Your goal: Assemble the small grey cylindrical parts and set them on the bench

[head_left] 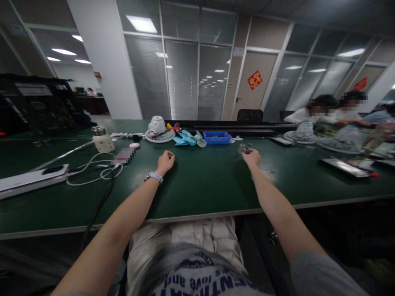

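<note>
My left hand (166, 161), with a watch (154, 177) on its wrist, rests at the table top. Its fingers are curled together, and whatever they may hold is hidden. Out to the right, my right hand (252, 157) is closed, its fingertips at a small grey metal part (242, 148) whose exact kind is too small to make out. Between and beyond the hands lie light blue fan blades (185, 138) and a blue plastic basket (217, 138) with small items in it. A white fan head with its round grille (160, 136) sits behind my left hand.
On the left are a power strip (33, 179), white cables (101, 172), a phone (123, 156) and a bottle (103, 141). Dark bars (228, 128) run along the back of the green table (197, 185). Other people (324, 109) work at the right near more fan parts (304, 133).
</note>
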`<state>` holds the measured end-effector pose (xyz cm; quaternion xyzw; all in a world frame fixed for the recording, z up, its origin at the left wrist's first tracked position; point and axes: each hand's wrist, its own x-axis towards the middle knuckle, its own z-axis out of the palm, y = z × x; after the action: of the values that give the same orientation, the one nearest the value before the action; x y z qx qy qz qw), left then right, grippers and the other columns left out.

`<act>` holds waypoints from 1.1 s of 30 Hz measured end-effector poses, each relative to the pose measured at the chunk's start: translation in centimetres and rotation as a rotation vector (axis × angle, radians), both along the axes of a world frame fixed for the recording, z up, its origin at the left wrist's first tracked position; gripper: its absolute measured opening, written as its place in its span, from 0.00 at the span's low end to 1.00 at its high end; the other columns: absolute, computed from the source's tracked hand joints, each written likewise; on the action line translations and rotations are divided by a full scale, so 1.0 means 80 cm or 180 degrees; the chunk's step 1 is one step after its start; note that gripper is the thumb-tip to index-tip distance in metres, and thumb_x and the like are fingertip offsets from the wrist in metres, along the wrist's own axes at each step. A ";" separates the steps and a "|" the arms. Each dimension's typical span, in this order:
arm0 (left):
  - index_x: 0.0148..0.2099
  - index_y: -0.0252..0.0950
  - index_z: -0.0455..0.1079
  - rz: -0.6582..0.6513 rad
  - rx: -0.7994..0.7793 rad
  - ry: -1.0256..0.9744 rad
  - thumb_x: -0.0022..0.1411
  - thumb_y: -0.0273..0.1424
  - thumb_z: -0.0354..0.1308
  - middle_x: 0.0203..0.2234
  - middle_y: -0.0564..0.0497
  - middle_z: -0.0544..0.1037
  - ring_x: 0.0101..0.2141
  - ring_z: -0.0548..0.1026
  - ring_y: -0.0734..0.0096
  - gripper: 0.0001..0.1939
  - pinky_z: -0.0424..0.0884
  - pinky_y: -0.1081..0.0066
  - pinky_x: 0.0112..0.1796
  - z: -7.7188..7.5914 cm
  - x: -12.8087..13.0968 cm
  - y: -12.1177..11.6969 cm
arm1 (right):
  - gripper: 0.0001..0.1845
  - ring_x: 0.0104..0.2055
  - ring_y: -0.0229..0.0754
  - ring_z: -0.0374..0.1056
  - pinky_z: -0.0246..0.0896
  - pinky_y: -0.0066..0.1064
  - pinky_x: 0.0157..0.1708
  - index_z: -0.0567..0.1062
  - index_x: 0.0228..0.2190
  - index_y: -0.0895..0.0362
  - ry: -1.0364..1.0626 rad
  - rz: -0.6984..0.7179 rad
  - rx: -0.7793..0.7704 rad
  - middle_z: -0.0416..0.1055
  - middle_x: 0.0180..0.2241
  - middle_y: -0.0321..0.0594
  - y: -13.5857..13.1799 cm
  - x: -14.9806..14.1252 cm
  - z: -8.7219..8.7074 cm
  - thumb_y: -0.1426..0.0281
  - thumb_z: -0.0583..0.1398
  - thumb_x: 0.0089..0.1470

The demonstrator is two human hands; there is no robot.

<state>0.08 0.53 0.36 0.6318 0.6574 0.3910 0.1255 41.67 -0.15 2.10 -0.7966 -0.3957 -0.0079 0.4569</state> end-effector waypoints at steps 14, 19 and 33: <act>0.50 0.37 0.67 -0.0632 0.0947 -0.0557 0.60 0.41 0.58 0.39 0.46 0.80 0.42 0.77 0.65 0.19 0.69 0.68 0.46 0.033 0.043 -0.042 | 0.21 0.39 0.41 0.75 0.68 0.32 0.42 0.77 0.43 0.56 0.0247 0.3145 0.0152 0.79 0.36 0.40 0.006 -0.291 -0.020 0.69 0.68 0.44; 0.48 0.38 0.69 -0.0953 0.1071 -0.0420 0.57 0.33 0.61 0.39 0.48 0.81 0.44 0.78 0.65 0.16 0.68 0.67 0.49 0.033 0.061 -0.049 | 0.19 0.38 0.42 0.75 0.69 0.32 0.41 0.76 0.43 0.54 -0.0008 0.3197 0.0158 0.79 0.37 0.39 -0.005 -0.298 -0.033 0.68 0.67 0.46; 0.38 0.38 0.65 -0.0654 0.1112 -0.0305 0.53 0.27 0.61 0.29 0.52 0.80 0.35 0.79 0.67 0.10 0.69 0.71 0.39 0.040 0.053 -0.032 | 0.22 0.40 0.44 0.75 0.69 0.32 0.42 0.75 0.45 0.53 -0.0049 0.3195 0.0198 0.78 0.39 0.39 -0.011 -0.296 -0.032 0.63 0.67 0.47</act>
<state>4.33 -2.00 3.54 0.6883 0.5051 0.5138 0.0844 17.95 -1.04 -0.49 -0.4940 -0.7330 0.1951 0.4250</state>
